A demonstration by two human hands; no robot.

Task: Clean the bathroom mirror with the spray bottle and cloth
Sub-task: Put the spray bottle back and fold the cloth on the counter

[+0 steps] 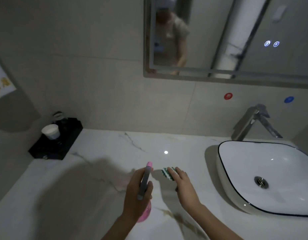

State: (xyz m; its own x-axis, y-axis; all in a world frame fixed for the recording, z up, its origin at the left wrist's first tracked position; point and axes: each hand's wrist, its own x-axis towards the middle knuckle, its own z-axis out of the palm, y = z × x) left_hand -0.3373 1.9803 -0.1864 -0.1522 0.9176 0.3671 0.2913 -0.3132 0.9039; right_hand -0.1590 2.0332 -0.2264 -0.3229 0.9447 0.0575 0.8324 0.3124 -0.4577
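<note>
My left hand [136, 196] grips a pink spray bottle [145, 181] with a grey trigger head, its pink nozzle pointing up and away over the marble counter [91, 179]. Just to its right, my right hand [184, 186] lies on a folded green-and-white striped cloth [167, 173] on the counter, fingers stretched over it. The mirror [236, 37] hangs on the wall above and behind, showing a blurred reflection of a person.
A white basin [250, 201] with a dark rim sits at the right, a steel tap [250, 122] behind it. A black tray [54, 144] with a white cup [51, 131] stands at the back left corner. Red and blue round stickers mark the wall below the mirror.
</note>
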